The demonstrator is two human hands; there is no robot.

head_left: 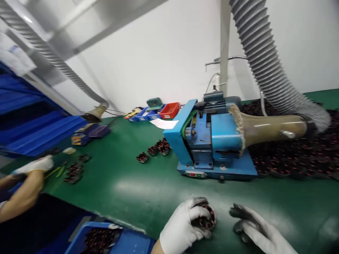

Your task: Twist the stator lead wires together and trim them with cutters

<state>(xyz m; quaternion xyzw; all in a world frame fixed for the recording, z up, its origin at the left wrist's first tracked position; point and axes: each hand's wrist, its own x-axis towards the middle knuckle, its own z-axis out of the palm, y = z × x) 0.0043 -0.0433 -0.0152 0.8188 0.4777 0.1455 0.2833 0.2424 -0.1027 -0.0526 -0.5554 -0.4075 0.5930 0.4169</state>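
Observation:
My left hand [185, 222], in a white glove with darkened fingertips, is wrapped round a motor stator [211, 218] just over the front of the green bench [127, 187]. Copper windings show inside the stator's round metal rim. To its right, apart from the stator, my right hand [255, 227] wears a similar glove; its fingers are partly bent with a gap from the thumb, and nothing shows in them. Behind both hands stands a blue belt machine [212, 137] with red and green buttons on its base.
Many stators [286, 164] crowd the bench at right, under a grey duct hose [265, 53]. A few stators [159, 147] stand left of the machine. A blue bin [79, 240] holds more below the edge. At far left is a co-worker's gloved hand [43, 164]. Small trays [171, 110] line the wall.

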